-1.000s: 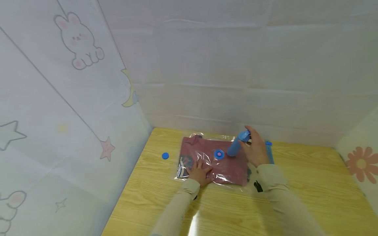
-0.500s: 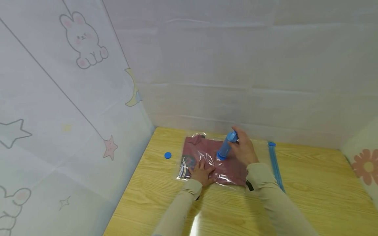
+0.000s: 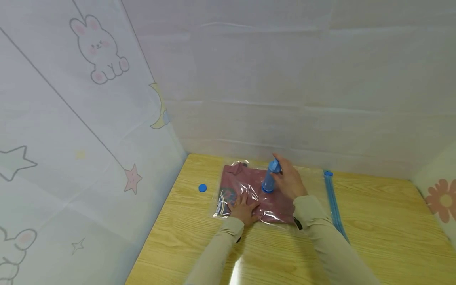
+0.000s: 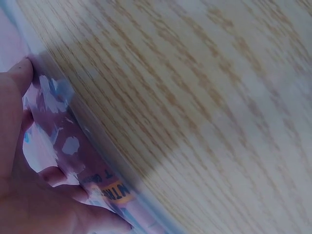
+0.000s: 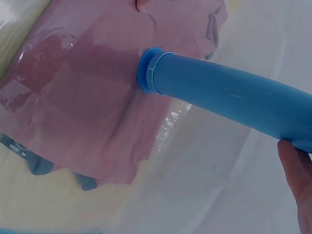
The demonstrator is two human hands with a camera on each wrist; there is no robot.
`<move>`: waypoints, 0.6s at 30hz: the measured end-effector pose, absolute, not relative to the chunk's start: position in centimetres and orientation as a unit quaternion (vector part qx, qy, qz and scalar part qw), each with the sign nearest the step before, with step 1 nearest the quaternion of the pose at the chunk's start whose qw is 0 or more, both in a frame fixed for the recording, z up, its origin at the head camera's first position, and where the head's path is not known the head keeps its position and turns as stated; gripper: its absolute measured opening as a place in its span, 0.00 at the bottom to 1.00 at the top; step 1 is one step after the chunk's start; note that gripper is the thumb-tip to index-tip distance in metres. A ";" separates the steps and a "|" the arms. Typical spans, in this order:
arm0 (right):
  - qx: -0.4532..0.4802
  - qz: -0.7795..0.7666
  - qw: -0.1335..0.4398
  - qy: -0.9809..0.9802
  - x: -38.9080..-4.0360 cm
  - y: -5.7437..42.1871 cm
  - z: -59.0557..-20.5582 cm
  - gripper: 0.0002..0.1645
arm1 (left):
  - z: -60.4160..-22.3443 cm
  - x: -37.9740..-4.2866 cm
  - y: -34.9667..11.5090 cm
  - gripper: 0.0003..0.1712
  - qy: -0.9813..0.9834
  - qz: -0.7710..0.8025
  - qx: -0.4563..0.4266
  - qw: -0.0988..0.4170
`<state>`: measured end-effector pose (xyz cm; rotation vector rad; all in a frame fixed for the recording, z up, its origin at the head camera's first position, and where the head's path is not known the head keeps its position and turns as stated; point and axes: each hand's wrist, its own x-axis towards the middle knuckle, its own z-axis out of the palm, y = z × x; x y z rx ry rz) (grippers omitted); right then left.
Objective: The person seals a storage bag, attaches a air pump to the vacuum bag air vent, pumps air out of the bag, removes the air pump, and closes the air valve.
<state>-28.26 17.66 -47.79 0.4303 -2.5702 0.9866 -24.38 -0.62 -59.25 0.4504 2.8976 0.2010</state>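
Observation:
A clear plastic vacuum bag (image 3: 315, 180) lies flat on the table with a folded mauve garment (image 3: 281, 208) inside. My left hand (image 3: 242, 213) rests spread on the bag's near left part. In the left wrist view its fingers press on the film, close to the bag's edge. My right hand (image 3: 291, 183) grips the upper end of a blue hand pump (image 3: 268, 181). In the right wrist view the pump's lower end meets the round blue valve (image 5: 145, 70) on the bag, and a finger (image 5: 295, 175) lies against the barrel. The pump stands nearly upright.
A round blue cap (image 3: 202, 188) lies on the wooden table (image 3: 178, 229), left of the bag. The bag's blue zip strip (image 3: 334, 206) runs along its right end. White printed sheets (image 3: 249, 79) rise behind the table and at both sides.
My right hand has brought the pump left and down onto the valve, then tipped it more upright. My left hand has stayed on the bag.

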 end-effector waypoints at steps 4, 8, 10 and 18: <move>0.144 0.335 0.166 -0.916 -28.4 17.6 -47.7 0.45 | -60.1 -24.6 -0.5 0.33 0.981 0.071 0.154 0.094; 0.136 0.322 0.163 -0.923 -28.6 17.6 -47.6 0.46 | -60.7 -25.0 -0.4 0.33 0.982 0.065 0.155 0.090; 0.130 0.315 0.165 -0.926 -28.7 17.5 -47.6 0.46 | -60.9 -25.2 -0.3 0.32 0.982 0.064 0.156 0.090; 0.135 0.319 0.157 -0.925 -28.7 17.7 -47.7 0.44 | -59.7 -26.8 0.0 0.29 0.981 0.115 0.151 0.044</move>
